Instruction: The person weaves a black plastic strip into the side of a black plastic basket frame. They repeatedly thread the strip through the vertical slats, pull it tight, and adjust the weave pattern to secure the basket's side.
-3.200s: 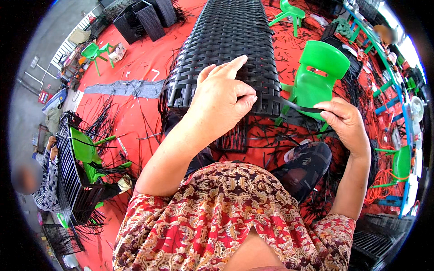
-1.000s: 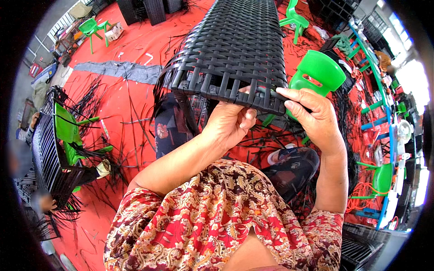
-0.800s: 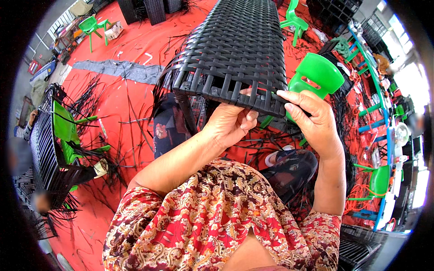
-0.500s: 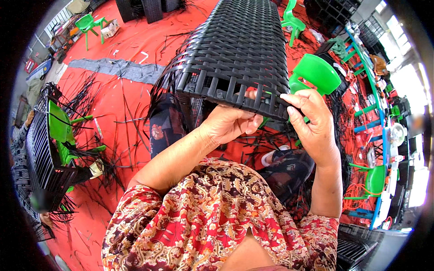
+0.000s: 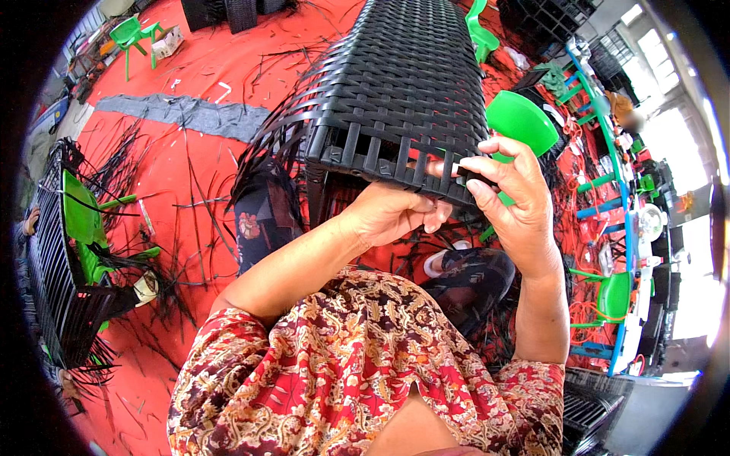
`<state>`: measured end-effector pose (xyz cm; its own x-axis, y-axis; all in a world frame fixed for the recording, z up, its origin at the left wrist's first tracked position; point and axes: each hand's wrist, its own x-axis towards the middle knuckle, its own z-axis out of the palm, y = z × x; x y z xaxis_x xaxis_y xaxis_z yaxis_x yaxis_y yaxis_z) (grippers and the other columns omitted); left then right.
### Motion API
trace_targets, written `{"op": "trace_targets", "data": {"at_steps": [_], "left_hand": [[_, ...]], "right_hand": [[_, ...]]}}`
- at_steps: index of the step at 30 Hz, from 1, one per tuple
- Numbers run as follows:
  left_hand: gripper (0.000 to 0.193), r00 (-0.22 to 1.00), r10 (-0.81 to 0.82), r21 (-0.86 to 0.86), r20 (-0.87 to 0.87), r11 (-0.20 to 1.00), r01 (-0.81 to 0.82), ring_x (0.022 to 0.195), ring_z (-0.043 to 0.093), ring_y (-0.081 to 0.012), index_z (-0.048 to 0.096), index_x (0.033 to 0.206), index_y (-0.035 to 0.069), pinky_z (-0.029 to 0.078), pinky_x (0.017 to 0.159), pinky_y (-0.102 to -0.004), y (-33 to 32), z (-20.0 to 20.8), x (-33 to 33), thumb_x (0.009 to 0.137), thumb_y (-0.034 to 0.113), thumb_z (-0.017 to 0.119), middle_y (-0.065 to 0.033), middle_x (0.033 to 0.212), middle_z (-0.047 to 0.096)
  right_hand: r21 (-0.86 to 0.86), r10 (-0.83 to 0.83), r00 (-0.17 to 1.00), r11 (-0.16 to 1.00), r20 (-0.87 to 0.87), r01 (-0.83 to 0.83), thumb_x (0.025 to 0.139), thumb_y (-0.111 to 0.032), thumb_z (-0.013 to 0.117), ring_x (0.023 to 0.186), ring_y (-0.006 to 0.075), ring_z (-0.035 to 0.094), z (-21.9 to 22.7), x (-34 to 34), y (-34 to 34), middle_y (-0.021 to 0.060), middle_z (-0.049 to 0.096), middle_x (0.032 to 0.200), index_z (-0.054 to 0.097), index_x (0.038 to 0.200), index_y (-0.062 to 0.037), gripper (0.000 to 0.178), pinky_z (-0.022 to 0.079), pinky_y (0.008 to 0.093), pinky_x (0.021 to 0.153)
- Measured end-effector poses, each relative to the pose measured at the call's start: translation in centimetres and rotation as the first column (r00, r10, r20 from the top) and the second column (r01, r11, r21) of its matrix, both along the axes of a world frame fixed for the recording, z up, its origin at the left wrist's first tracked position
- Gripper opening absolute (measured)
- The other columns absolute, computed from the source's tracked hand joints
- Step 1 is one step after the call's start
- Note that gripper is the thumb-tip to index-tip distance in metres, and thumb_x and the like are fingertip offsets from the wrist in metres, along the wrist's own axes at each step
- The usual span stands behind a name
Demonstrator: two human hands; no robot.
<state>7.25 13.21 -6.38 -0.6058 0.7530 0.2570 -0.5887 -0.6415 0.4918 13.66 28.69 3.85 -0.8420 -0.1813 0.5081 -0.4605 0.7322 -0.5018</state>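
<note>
A black woven wicker piece of flat plastic strips stands in front of me, its near end a frame bar with upright strips and open gaps. My left hand is curled under that near edge, with fingertips showing through the gaps behind the strips. At the right end of the edge my right hand pinches a black plastic strip between thumb and fingers. Loose strip ends hang from the piece's left side. The inside of the frame is mostly hidden.
A green chair stands just beyond my right hand. At left, a person's hand is at another black slatted piece beside a green chair. Cut strips litter the red floor covering. A blue-green rack runs along the right.
The view has shifted slightly. My right fingers have moved from the outer corner to a strip a little further in, and are bent more. My left hand stays under the edge.
</note>
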Motion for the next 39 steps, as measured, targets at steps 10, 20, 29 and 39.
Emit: {"op": "trace_targets", "data": {"at_steps": [10, 20, 29, 39], "left_hand": [[0.046, 0.998, 0.012, -0.033, 0.057, 0.999, -0.010, 0.070, 0.059, -0.0197, 0.047, 0.126, 0.002, 0.047, 0.061, -0.0280, -1.0, 0.2, 0.9, 0.081, -0.004, 0.052, -0.0178, 0.084, 0.063], [0.046, 0.976, 0.151, -0.034, 0.159, 0.989, -0.147, 0.063, 0.059, -0.0163, 0.048, 0.126, 0.001, 0.047, 0.055, -0.0258, -1.4, 0.5, 1.9, 0.080, -0.001, 0.050, -0.0149, 0.077, 0.062], [0.038, 0.986, 0.090, 0.073, 0.143, 0.992, -0.102, 0.068, 0.062, -0.0206, 0.049, 0.121, -0.004, 0.050, 0.061, -0.0271, -1.9, -0.1, 1.8, 0.083, -0.003, 0.045, -0.0194, 0.080, 0.064], [0.047, 0.914, 0.024, 0.134, 0.405, 0.987, -0.085, 0.066, 0.053, -0.0132, 0.047, 0.127, -0.001, 0.045, 0.059, -0.0253, -1.7, 1.9, 2.8, 0.081, -0.002, 0.051, -0.0109, 0.078, 0.059]], "right_hand": [[0.271, 0.175, 0.976, 0.953, -0.132, -0.134, 0.077, -0.001, 0.067, 0.085, 0.0206, 0.060, 2.1, -2.2, -0.9, 0.0055, 0.060, 0.088, 0.061, 0.089, -0.0071, 0.014, 0.044, 0.0348, 0.079], [-0.542, 0.357, 0.860, 0.832, 0.365, -0.116, 0.090, -0.008, 0.062, 0.075, 0.0081, 0.061, 3.5, -3.7, -2.3, 0.0051, 0.064, 0.084, 0.057, 0.108, -0.0024, 0.020, 0.047, 0.0214, 0.066], [-0.323, 0.140, 0.877, 0.946, 0.459, 0.018, 0.083, 0.004, 0.059, 0.075, 0.0031, 0.051, 5.0, -1.4, -2.0, 0.0006, 0.054, 0.089, 0.055, 0.106, -0.0013, 0.024, 0.043, 0.0174, 0.067], [-0.251, 0.129, 0.886, 0.968, 0.445, -0.014, 0.080, 0.005, 0.061, 0.069, 0.0037, 0.051, 3.7, -2.2, -2.0, 0.0013, 0.053, 0.093, 0.053, 0.104, -0.0018, 0.026, 0.043, 0.0181, 0.063]]}}
